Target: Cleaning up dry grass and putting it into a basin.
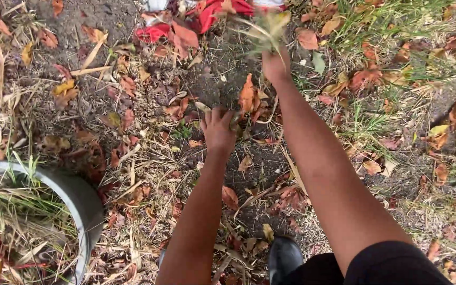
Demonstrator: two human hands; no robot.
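My right hand is stretched far forward and shut on a blurred tuft of pulled green and dry grass, raised above the ground. My left hand reaches down to the bare soil in the middle, fingers curled onto dry leaves and grass there; whether it grips anything is unclear. An orange leaf lies just right of the left hand. Both forearms are bare.
A round grey basin at the lower left holds pulled grass and leaves. A red cloth or bag lies at the top centre. A black shoe shows at the bottom. Green grass grows at the right; dry leaves cover the dirt.
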